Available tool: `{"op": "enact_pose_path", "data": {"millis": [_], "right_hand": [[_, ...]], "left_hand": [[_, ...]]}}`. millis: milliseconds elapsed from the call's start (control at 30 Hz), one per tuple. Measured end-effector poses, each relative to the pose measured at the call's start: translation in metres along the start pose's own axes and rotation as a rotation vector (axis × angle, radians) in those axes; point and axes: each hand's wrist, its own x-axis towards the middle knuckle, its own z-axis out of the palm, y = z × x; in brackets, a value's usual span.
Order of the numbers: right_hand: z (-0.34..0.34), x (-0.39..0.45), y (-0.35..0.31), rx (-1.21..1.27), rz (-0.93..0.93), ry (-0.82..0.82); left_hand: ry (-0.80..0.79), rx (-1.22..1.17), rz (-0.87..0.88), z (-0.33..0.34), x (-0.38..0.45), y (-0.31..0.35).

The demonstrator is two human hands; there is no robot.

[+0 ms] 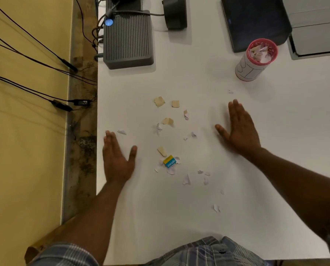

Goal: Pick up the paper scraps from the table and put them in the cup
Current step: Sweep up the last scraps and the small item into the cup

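Both hands lie flat on the white tabletop (237,217), left hand (116,160) and right hand (240,129), fingers spread and holding nothing. Paper scraps (170,162) are scattered between them at mid-frame. The red-rimmed cup (256,60), upper right, already holds scraps.

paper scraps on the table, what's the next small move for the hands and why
Probably sweep both open, empty hands, left and right, inward: the torn paper scraps lie scattered between them, while the red-rimmed paper cup stands beyond the right hand.
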Motion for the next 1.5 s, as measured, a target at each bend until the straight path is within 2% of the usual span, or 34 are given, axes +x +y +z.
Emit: {"op": "enact_pose_path", "data": {"millis": [100,233,500,700,900,1200,1267,1333,1433,1500], "right_hand": [[-0.007,0.033,0.008,0.029,0.044,-0.005],[-0.006,0.06,0.006,0.033,0.111,-0.031],[0.005,0.075,-0.024,-0.095,-0.163,-0.092],[0.011,0.081,-0.053,-0.054,-0.341,-0.143],[0.022,0.05,-0.071,-0.041,-0.554,-0.195],[0.03,-0.062,-0.056,0.053,-0.617,-0.317],[0.031,-0.084,-0.052,0.085,-0.602,-0.33],[0.03,-0.105,-0.05,0.145,-0.532,-0.292],[0.023,-0.134,-0.045,0.244,-0.283,-0.161],[0.017,-0.15,-0.04,0.245,-0.077,-0.104]], "left_hand": [[-0.026,-0.024,0.011,-0.005,0.025,-0.002],[-0.086,-0.014,0.115,0.002,0.045,0.027],[-0.141,0.008,0.314,0.026,0.084,0.086],[-0.272,0.051,0.48,0.031,0.119,0.113],[-0.341,0.065,0.714,0.033,0.084,0.106],[-0.504,-0.029,0.791,0.027,-0.02,0.089],[-0.503,-0.071,0.769,0.024,-0.042,0.087],[-0.432,-0.158,0.669,0.023,-0.059,0.082],[-0.266,-0.313,0.39,0.019,-0.08,0.067],[-0.2,-0.335,0.23,0.016,-0.093,0.052]]}}
